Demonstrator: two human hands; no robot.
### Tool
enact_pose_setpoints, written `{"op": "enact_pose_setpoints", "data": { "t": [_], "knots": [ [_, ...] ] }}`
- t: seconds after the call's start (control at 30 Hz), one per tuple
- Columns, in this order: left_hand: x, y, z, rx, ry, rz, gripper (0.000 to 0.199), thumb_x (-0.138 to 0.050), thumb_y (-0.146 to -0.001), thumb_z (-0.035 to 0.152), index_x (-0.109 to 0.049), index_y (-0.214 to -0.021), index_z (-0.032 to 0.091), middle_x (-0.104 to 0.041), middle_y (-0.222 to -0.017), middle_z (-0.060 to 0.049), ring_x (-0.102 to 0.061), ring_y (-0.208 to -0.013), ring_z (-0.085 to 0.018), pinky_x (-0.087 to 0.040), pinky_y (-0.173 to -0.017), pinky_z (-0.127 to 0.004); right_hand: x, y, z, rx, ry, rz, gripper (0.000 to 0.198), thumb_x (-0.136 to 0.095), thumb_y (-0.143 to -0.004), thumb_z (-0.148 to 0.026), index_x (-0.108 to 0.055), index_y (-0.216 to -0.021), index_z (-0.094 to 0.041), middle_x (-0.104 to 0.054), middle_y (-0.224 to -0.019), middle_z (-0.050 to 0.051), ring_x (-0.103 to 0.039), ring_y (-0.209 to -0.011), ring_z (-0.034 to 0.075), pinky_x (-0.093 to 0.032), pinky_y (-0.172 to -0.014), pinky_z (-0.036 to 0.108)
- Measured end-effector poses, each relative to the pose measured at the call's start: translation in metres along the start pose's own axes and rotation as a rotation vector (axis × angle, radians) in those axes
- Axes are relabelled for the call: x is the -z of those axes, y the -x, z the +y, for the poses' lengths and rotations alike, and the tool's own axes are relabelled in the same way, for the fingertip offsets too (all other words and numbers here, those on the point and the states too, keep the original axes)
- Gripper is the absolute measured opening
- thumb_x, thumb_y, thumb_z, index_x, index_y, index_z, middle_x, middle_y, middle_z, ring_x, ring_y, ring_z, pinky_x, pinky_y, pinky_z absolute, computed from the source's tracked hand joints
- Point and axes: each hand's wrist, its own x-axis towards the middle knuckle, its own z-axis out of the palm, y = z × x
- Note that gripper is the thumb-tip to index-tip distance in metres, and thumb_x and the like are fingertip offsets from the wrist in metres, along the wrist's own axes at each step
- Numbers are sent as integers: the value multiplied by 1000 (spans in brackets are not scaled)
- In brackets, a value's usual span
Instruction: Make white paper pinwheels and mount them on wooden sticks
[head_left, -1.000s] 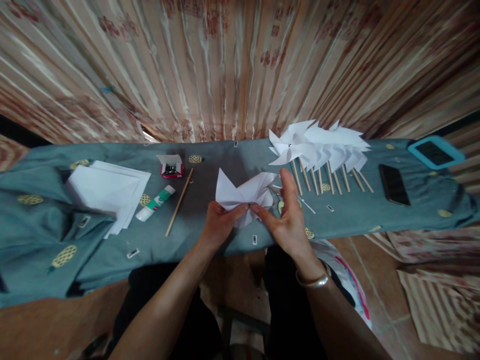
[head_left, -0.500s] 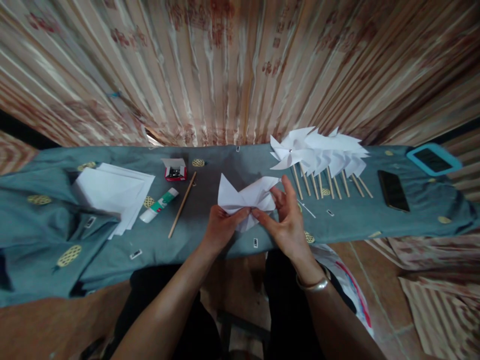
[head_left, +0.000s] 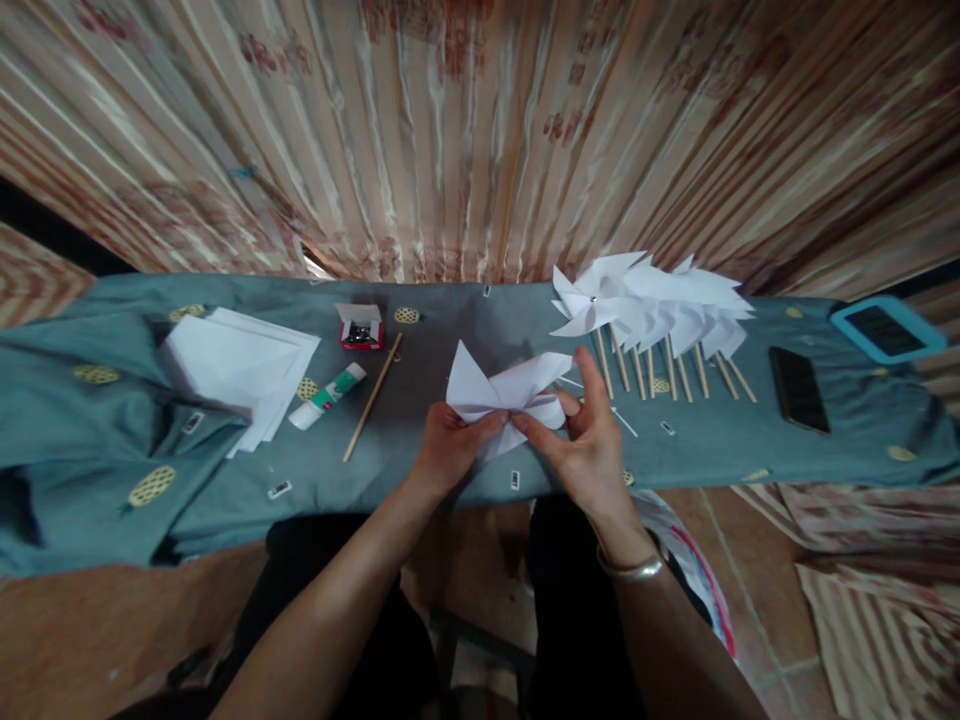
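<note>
Between my hands, above the cloth-covered table, is a white paper pinwheel [head_left: 510, 390] with its blades folded toward the middle. My left hand [head_left: 448, 440] grips its left side, thumb pressed at the centre. The right hand [head_left: 585, 440], with a bangle at the wrist, pinches near the centre with its thumb while its index finger reaches up by the right blade. To the left lie a wooden stick [head_left: 373, 398], a glue stick [head_left: 328, 396] and a small open red box [head_left: 361, 330] of shiny pins.
Several white pinwheels on sticks [head_left: 652, 305] overlap at the back right. Further right are a dark phone [head_left: 799, 388] and a blue-framed tablet [head_left: 889, 330]. Paper sheets [head_left: 232, 370] lie at left on the blue-green cloth [head_left: 420, 490]. A curtain [head_left: 450, 140] hangs behind.
The right blade of the pinwheel is now curled further in toward the centre, beside my right thumb. Both hands keep hold of the paper. The view has shifted slightly.
</note>
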Motion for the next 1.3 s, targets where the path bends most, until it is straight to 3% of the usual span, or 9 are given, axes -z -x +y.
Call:
{"op": "enact_pose_setpoints", "data": {
  "t": [0.27,0.4,0.7,0.97,1.13,1.3],
  "knots": [
    [-1,0,-1,-5,1,5,21,-80,-58,25,-79,-77,16,-77,-78,-4,-68,-67,-17,-53,-67,-28,4,2,3,45,148,15,101,-80,-72,-32,-20,-153,-28,-75,-99,3,-71,-86,21,-59,-78,37],
    [0,-1,-2,-12,-2,1,18,-79,-58,24,-79,-74,16,-76,-75,-3,-67,-64,-17,-52,-65,-26,6,3,1,37,204,12,100,-80,-73,-33,-21,-153,-28,-75,-91,2,-70,-77,20,-59,-71,36],
    [-1,0,0,21,19,-2,20,-80,-56,24,-79,-74,16,-77,-75,-3,-67,-65,-17,-53,-66,-27,4,1,0,-29,48,-26,101,-80,-72,-36,-20,-154,-29,-73,-83,0,-69,-71,22,-61,-67,39],
    [-2,1,1,44,43,-5,23,-83,-54,28,-78,-73,16,-76,-74,-4,-66,-64,-17,-52,-63,-27,4,0,3,-51,-8,-15,93,-81,-70,-36,-31,-148,-29,-72,-82,0,-68,-66,21,-62,-64,39],
    [-1,2,-1,39,43,1,24,-83,-57,29,-78,-76,16,-77,-77,-5,-68,-68,-18,-52,-67,-28,4,0,2,84,103,0,77,-79,-72,-32,-42,-140,-27,-68,-113,6,-68,-95,22,-60,-85,40],
    [-1,2,0,52,61,0,24,-84,-56,28,-78,-75,15,-76,-75,-4,-67,-65,-17,-53,-67,-28,9,-2,6,229,305,29,70,-78,-74,-34,-49,-137,-29,-38,-151,9,-45,-134,28,-47,-106,48]
  ]
}}
